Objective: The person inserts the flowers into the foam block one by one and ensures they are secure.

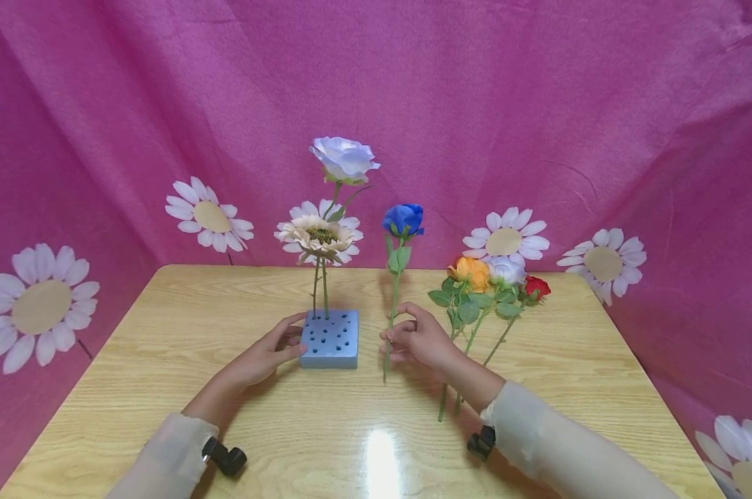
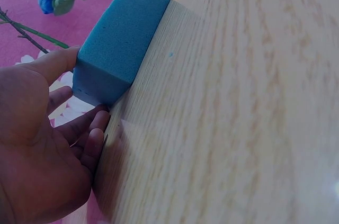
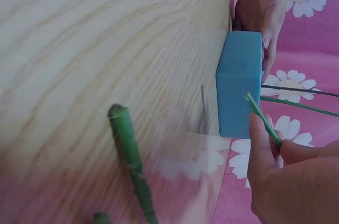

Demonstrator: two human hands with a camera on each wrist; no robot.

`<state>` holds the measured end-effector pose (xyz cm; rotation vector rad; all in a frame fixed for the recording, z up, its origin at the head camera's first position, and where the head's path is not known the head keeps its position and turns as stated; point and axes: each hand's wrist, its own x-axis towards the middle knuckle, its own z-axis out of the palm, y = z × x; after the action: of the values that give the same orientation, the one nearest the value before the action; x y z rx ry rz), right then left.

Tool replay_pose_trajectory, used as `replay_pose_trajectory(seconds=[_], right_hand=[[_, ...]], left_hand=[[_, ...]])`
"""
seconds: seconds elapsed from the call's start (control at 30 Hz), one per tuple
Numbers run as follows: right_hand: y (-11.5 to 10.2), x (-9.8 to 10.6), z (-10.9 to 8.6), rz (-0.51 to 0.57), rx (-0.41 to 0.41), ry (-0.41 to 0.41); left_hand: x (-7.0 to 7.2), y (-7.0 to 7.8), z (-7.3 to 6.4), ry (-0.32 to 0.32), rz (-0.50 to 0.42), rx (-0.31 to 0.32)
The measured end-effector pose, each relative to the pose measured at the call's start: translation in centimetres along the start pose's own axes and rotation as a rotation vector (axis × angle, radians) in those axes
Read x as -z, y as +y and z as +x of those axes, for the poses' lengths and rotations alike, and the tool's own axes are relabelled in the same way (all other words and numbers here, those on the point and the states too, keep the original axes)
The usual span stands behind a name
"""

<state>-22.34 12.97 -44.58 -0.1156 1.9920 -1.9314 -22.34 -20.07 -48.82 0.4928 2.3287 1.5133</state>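
Observation:
In the head view a pale blue foam block with several holes sits on the table. A cream daisy-like flower and a white rose stand upright in its back holes. My left hand touches the block's left side, thumb at the front corner and fingers farther back. To the right of the block, my right hand pinches the green stem of a blue rose, bloom up. The stem's cut end overlaps the block in the right wrist view, pinched between thumb and fingers.
Right of my right hand lie an orange rose, a white rose and a red rose, stems toward me. My right forearm crosses over their stems. A pink cloth with printed daisies hangs behind the wooden table.

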Motion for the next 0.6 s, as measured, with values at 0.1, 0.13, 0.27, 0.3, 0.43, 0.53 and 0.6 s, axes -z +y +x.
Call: replay_pose_trajectory(seconds=[0.1,0.13,0.27,0.3,0.43,0.53,0.6], right_hand=[[-0.2,-0.3,0.3,-0.027,0.014,0.021],[-0.2,-0.4,0.4,-0.039,0.023,0.026],[-0.5,-0.9,0.8,-0.063,0.051,0.058],[-0.5,-1.1,0.9,-0.058,0.058,0.064],[-0.8,-1.6,1.2,-0.049,0.08,0.084],[-1.0,-1.9,1.5,-0.051,0.093,0.096],[-1.2,-2.2,1.8,-0.052,0.109,0.107]], left_hand=[[0.0,0.0,0.0,0.002,0.004,0.005],[0.0,0.0,0.0,0.003,0.007,0.006],[0.0,0.1,0.0,0.004,0.012,0.016],[0.0,0.1,0.0,0.003,0.012,0.017],[0.0,0.1,-0.1,-0.001,0.012,0.015],[0.0,0.1,-0.1,0.002,0.014,0.016],[0.0,0.2,-0.1,0.003,0.014,0.02]])
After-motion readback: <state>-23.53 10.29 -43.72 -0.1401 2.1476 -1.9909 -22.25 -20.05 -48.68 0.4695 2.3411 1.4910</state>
